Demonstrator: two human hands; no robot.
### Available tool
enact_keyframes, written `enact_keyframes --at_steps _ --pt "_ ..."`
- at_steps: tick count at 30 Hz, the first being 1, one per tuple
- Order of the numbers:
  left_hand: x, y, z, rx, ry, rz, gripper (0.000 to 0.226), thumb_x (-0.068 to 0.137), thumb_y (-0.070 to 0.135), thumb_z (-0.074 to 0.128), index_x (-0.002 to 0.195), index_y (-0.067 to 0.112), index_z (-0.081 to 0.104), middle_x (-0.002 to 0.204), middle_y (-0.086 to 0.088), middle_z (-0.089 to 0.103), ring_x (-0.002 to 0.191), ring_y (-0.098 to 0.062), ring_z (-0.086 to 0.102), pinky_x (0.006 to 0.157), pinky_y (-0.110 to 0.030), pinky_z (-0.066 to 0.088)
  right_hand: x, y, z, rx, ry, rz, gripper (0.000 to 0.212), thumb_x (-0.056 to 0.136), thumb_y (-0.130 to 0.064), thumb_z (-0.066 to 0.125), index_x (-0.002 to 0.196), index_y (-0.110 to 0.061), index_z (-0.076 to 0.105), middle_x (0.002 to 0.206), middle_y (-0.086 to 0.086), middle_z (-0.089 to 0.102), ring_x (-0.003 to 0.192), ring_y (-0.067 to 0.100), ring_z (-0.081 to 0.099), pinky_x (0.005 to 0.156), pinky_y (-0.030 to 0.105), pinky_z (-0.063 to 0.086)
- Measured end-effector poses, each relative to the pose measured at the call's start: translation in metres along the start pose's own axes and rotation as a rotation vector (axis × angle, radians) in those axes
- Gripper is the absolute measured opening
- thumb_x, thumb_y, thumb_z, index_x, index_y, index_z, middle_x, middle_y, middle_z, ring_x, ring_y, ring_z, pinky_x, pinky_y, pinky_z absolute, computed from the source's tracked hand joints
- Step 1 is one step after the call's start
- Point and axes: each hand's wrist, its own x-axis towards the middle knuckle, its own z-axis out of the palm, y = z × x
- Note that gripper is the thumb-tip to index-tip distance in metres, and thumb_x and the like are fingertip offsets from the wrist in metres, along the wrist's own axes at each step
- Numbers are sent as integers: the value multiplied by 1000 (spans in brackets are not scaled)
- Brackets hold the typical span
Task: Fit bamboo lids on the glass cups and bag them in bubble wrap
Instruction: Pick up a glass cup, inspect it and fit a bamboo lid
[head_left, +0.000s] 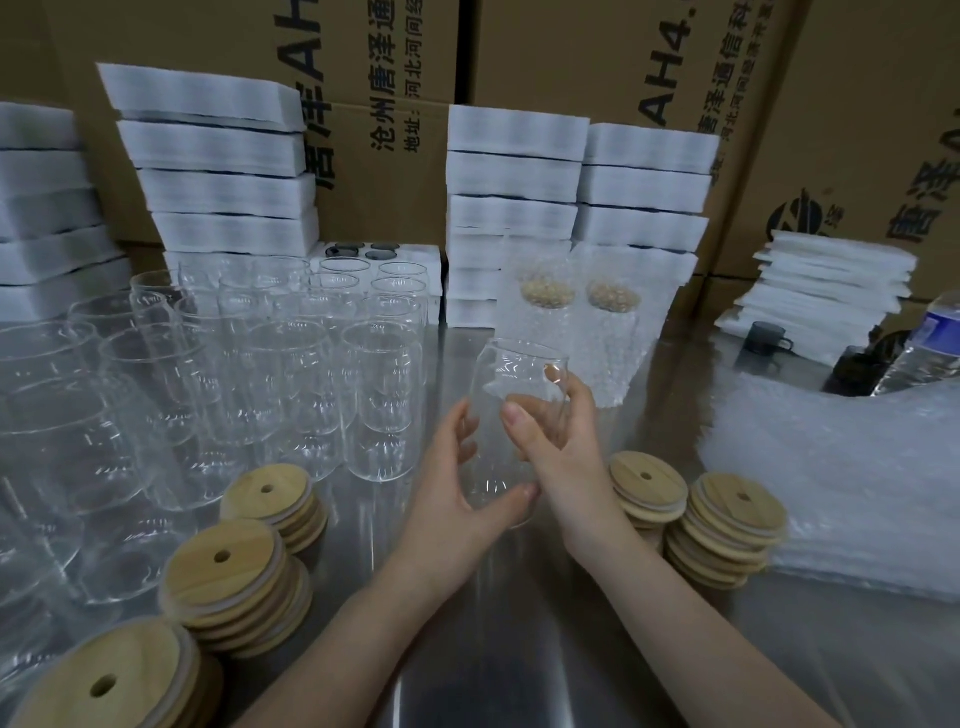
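Note:
A clear glass cup (511, 376) is held tilted above the steel table (519, 649) at the centre. My right hand (558, 441) grips its upper body, thumb in front and fingers behind the glass. My left hand (462, 483) cups its lower part, thumb under the base. No lid sits on this cup. Stacks of round bamboo lids with a straw hole stand at the left (234, 577), (270, 499), (111, 680) and at the right (647, 483), (732, 517). Two lidded cups in bubble wrap (550, 306) stand behind.
Many empty glass cups (291, 364) crowd the left half of the table. A heap of bubble wrap bags (841, 478) lies at the right. White foam trays (514, 208) and cardboard boxes (675, 62) line the back. A water bottle (924, 348) and dark cups (769, 338) stand far right.

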Motion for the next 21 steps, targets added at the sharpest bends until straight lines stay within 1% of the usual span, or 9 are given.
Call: enact_keyframes --at_steps 2,5,8,11,14,17,18,19,21 --pt "1 -2 -1 -11 30 -7 90 79 10 81 149 26 28 147 5 44 130 -4 45 105 -19 40 0 0 -2 -5 -20 14 69 74 -52 75 132 -38 40 118 -3 66 102 1 63 86 25 48" --pt "4 -4 -4 -45 48 -11 86 79 7 79 150 23 32 143 3 49 127 -9 52 108 -30 44 3 -1 -5 7 -50 44 53 79 -52 62 128 -44 45 113 -12 70 102 -3 63 84 18 52" --pt "5 -5 -5 -93 58 -15 82 79 8 78 148 22 35 140 3 51 125 -11 55 107 -37 46 6 -2 -6 18 -46 80 38 82 -53 53 120 -51 52 114 -8 70 98 2 64 81 22 48" --pt "5 -4 -6 -152 75 -18 84 74 15 79 147 20 38 137 1 55 122 -13 58 105 -35 48 10 -2 -6 76 -15 134 22 98 -39 49 117 -46 57 109 -4 72 96 11 62 79 27 46" --pt "5 -1 -7 -238 89 -27 87 65 25 76 145 20 41 134 -1 58 118 -12 61 99 -31 52 11 -1 -9 121 -13 190 23 102 -30 44 118 -38 58 105 -4 73 93 10 66 79 25 49" --pt "5 -1 -7 -322 95 -29 64 75 14 73 133 27 49 126 -1 62 105 -2 66 80 -15 53 10 0 -8 136 -22 240 21 102 -30 45 114 -33 61 111 1 71 93 10 66 81 26 49" --pt "6 -1 -7 -339 93 -32 59 77 13 72 129 30 50 124 0 62 103 1 67 78 -13 53 9 0 -7 144 -33 258 21 101 -31 46 114 -31 62 113 2 70 94 10 65 82 27 50" --pt "5 -2 -7 -347 92 -39 59 75 16 72 128 31 50 124 0 63 105 0 66 80 -15 53 8 0 -6 151 -51 278 22 99 -33 48 114 -30 64 113 2 70 96 11 65 85 27 50" --pt "4 -1 -8 -364 92 -52 67 70 25 70 134 30 48 126 0 64 111 -7 65 90 -24 53 7 -1 -3 171 -86 318 30 95 -39 49 118 -27 65 114 1 69 104 12 65 93 29 51"
